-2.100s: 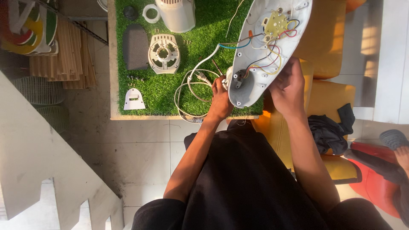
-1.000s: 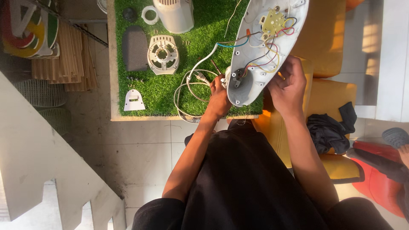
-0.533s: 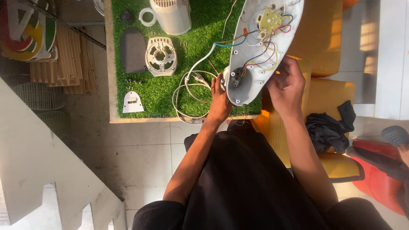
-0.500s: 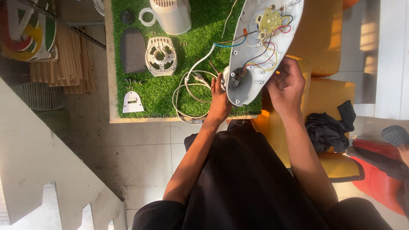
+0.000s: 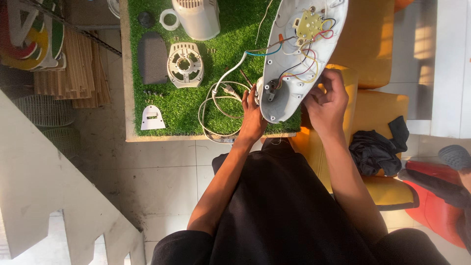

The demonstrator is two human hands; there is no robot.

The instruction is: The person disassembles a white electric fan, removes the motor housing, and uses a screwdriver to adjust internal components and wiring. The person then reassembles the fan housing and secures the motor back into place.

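A white oval plastic housing, its open inside facing me, shows coloured wires and a small yellowish switch block. My left hand grips its lower left edge near the round socket. My right hand holds its right edge, fingers curled behind the shell. A white power cord runs from the housing and coils on the green turf mat.
On the turf mat lie a round white motor guard, a dark oval cover, a white cylindrical casing, a white ring, a small white plate and loose screws. Yellow seats with dark cloth stand right.
The housing has shifted slightly in my hands and tilted a little; both hands keep their grip. The view has moved a bit.
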